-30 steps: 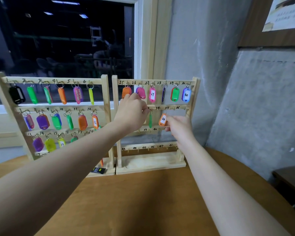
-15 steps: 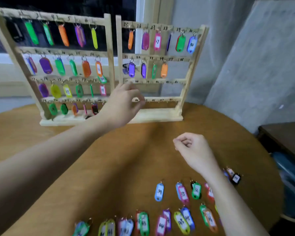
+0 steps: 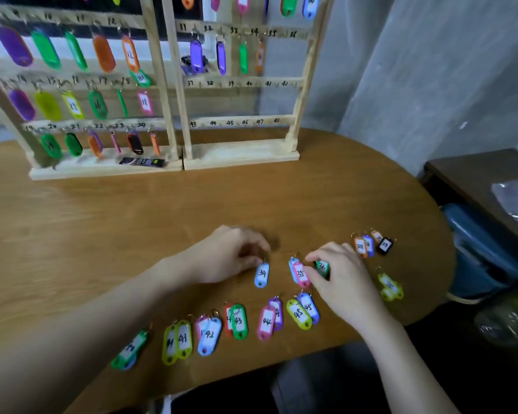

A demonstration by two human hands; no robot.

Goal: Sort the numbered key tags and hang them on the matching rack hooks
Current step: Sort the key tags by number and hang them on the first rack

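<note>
Key-tag sorting, head view. Far left of the right-hand rack (image 3: 243, 121) stands the left-hand rack (image 3: 159, 85), its numbered rows largely hung with coloured tags. The right-hand rack carries tags under hooks 31 to 34; its rows marked 37–42 and 43–48 are bare, which suggests the tags lying in front of it belong there.

In front of the right-hand rack, loose tags lie on the wooden surface (image 3: 102, 228) in rough numerical order, seemingly pre-sorted for quick picking: yellow tag 41 (image 3: 183, 339), blue tag 42 (image 3: 210, 336), green tag 43 (image 3: 238, 321), pink tag 44 (image 3: 266, 322), yellow-green tag 45 (image 3: 298, 314).

The left hand (image 3: 228, 253), fingers curled, has its fingertips at the ring end of the light-blue tag 39 (image 3: 262, 274); whether it pinches the ring or merely touches it cannot be told. The right hand (image 3: 338, 279), directly in front of the right-hand rack's right post, has curled fingers closing on the pink tag 35 (image 3: 301, 274), with the green tag 36 (image 3: 322, 267) just under its fingers; a firm grip is not confirmed. Further right lies the orange tag 38 (image 3: 360, 247).
</note>
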